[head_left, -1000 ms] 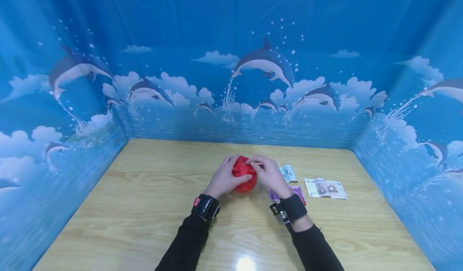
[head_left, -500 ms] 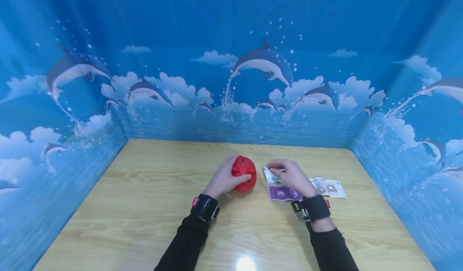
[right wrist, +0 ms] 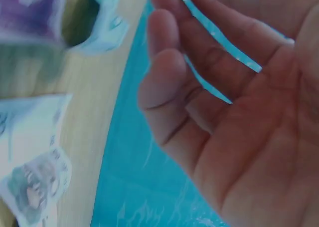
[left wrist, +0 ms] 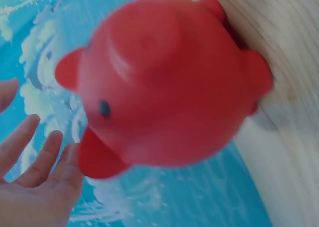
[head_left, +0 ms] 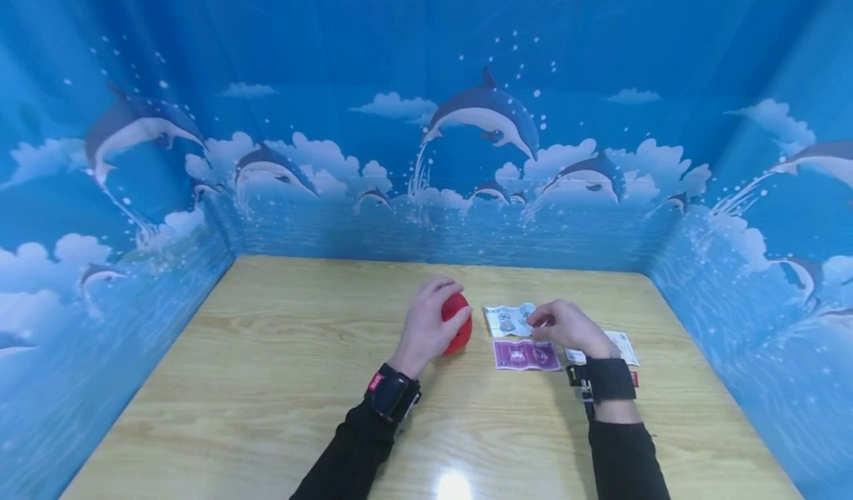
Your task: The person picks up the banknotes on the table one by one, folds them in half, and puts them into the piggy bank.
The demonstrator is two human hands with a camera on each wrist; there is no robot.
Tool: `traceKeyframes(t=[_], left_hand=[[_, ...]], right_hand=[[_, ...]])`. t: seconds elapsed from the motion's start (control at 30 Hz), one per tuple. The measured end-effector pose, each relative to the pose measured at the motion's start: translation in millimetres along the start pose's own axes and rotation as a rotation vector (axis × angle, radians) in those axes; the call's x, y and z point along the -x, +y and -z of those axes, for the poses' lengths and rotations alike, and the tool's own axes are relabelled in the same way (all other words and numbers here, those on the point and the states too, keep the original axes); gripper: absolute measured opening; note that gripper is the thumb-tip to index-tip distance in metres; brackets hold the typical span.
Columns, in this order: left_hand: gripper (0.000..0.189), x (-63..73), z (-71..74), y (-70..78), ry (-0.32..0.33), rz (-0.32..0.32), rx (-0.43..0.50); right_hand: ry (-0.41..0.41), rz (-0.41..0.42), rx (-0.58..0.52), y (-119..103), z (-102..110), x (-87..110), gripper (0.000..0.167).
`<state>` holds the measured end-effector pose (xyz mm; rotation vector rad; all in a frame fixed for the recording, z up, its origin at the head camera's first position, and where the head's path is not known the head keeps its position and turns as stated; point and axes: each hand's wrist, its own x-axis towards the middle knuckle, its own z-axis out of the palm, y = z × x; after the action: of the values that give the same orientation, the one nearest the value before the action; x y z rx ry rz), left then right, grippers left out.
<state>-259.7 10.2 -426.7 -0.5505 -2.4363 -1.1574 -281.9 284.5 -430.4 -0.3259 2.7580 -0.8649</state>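
A red piggy bank [head_left: 460, 343] stands on the table in the head view. My left hand [head_left: 428, 326] is over its left side, partly hiding it. The left wrist view shows the snout, eye and ears of the piggy bank [left wrist: 174, 92], with the fingers [left wrist: 42, 159] spread near one ear. To the right, my right hand [head_left: 569, 327] hovers at the right end of a pale blue-green banknote [head_left: 505, 321], fingers loosely bent. Nothing shows between those fingers in the right wrist view. A purple banknote [head_left: 525, 355] lies just in front of the blue-green one.
A whitish banknote [head_left: 623, 346] lies farther right, partly covered by my right hand and wrist. The light wooden table [head_left: 300, 352] is enclosed by a blue dolphin-print curtain [head_left: 373, 55] at the back and both sides.
My right hand has moved from the top of the piggy bank rightward over the banknotes, uncovering the blue-green and purple ones. My left hand has loosened from the piggy bank and shifted slightly right.
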Motion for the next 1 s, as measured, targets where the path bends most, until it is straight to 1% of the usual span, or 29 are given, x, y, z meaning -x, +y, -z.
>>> traceKeyframes(t=[0.1, 0.13, 0.17, 0.23, 0.33, 0.37, 0.43, 0.47, 0.53, 0.6, 0.67, 0.77, 0.83, 0.9, 1.0], left_hand=[[0.031, 2.8, -5.8, 7.7, 0.025, -0.082, -0.027], [0.029, 3.7, -7.9, 9.8, 0.023, -0.111, -0.043], [0.028, 4.7, -9.9, 12.3, 0.013, -0.143, -0.063], [0.027, 7.2, -14.6, 16.7, -0.038, -0.198, -0.118], [0.029, 11.9, -21.5, 24.0, -0.170, -0.241, -0.192], [0.030, 13.4, -23.7, 26.5, -0.215, -0.246, -0.211], [0.031, 16.3, -28.8, 30.7, -0.298, -0.248, -0.236], [0.031, 17.7, -31.2, 32.3, -0.328, -0.252, -0.242], [0.030, 19.5, -36.6, 34.3, -0.373, -0.274, -0.250], [0.027, 20.3, -42.8, 34.6, -0.409, -0.300, -0.252], [0.025, 21.4, -49.2, 33.8, -0.445, -0.310, -0.251], [0.023, 23.2, -58.3, 30.7, -0.510, -0.292, -0.247], [0.024, 24.8, -63.3, 28.3, -0.552, -0.269, -0.258], [0.025, 26.5, -67.6, 26.2, -0.586, -0.246, -0.268], [0.025, 29.0, -72.4, 23.5, -0.617, -0.221, -0.293]], right_hand=[[-0.051, -0.031, 0.008, 4, -3, 0.1, 0.026], [-0.066, -0.029, 0.016, 5, -4, -0.2, 0.027], [-0.078, -0.045, 0.010, 5, -5, -0.8, 0.029], [-0.094, -0.079, 0.007, 6, -8, -2.0, 0.033], [-0.107, -0.121, 0.005, 7, -11, -3.6, 0.041], [-0.112, -0.140, -0.005, 6, -12, -3.7, 0.044], [-0.129, -0.150, -0.008, 6, -13, -3.2, 0.048], [-0.138, -0.149, -0.011, 5, -13, -2.6, 0.049], [-0.149, -0.142, -0.015, 5, -14, -1.6, 0.051], [-0.154, -0.115, -0.005, 4, -14, -0.9, 0.051], [-0.149, -0.093, -0.003, 4, -16, -0.6, 0.051], [-0.145, -0.067, 0.002, 4, -20, -1.0, 0.050], [-0.140, -0.071, 0.006, 3, -22, -1.4, 0.048], [-0.134, -0.077, 0.019, 2, -23, -1.9, 0.045], [-0.128, -0.095, 0.025, 1, -24, -3.1, 0.042]])
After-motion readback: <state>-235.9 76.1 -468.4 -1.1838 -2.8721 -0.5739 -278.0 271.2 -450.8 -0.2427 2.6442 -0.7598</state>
